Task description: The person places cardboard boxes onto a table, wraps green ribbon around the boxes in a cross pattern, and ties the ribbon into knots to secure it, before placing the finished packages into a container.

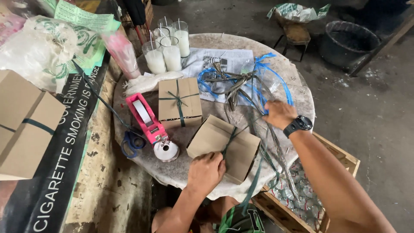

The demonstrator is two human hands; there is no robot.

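A plain brown cardboard box [224,146] is seen lying tilted near the front edge of the round, stained stone table [293,77]. It is pressed down by the left hand [206,171], whose fingers are closed on the dark green ribbon [230,137] crossing the box; the fingertips are hidden under the knuckles. The right hand [279,114], with a black wristwatch [297,125], is held over dried leaf strips [235,86], and whether anything is pinched there cannot be told. A second tied box [179,102] and a pink tape dispenser [146,118] are set just beside.
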